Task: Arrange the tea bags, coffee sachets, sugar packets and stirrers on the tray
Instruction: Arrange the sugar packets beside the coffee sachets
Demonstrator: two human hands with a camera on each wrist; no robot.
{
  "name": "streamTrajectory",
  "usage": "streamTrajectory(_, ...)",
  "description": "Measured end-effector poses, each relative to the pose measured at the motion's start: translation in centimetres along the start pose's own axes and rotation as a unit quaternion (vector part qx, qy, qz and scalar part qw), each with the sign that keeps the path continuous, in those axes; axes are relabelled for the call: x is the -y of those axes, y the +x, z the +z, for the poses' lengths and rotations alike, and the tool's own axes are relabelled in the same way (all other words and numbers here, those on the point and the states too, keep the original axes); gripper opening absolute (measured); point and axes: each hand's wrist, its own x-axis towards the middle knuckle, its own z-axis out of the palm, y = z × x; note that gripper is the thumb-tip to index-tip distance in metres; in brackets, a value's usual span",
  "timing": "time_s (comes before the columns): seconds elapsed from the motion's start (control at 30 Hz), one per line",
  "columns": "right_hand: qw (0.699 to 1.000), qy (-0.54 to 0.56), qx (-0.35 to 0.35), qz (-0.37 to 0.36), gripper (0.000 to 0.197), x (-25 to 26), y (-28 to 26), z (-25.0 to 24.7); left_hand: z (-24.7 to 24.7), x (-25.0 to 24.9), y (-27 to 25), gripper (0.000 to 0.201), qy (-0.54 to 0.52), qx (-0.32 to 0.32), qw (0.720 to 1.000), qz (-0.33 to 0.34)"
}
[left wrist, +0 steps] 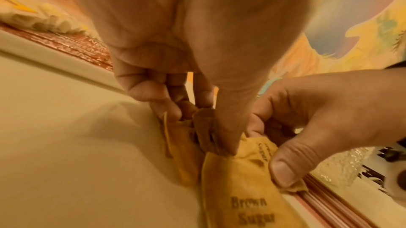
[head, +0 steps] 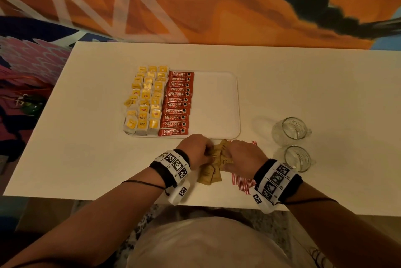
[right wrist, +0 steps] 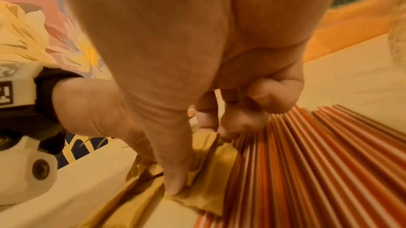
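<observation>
Both grips, your left hand (head: 195, 150) and right hand (head: 243, 155), pinched the limp, light sugar packets (head: 213, 168); their flat edges looked safest to hold.

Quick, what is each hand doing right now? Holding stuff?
Left hand: fingers curled, gripping the brown sugar packets.
Right hand: fingers and thumb pinching the same pile of packets.
</observation>
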Motion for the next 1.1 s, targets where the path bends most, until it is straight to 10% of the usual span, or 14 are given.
streamTrajectory(0.77,0.963,0.267,-0.035,-0.032,0.013,-2.4,0.2,-2.6,-1.3,2.7,-0.8,0.008,-0.327,-0.056,0.943,-0.015)
streamTrajectory(1.1,0.938,0.337,-0.045,-0.068,0.012,0.3,2.2,-4.5,-1.9,1.6,-0.8,0.014,-0.632,0.004,0.767,-0.111)
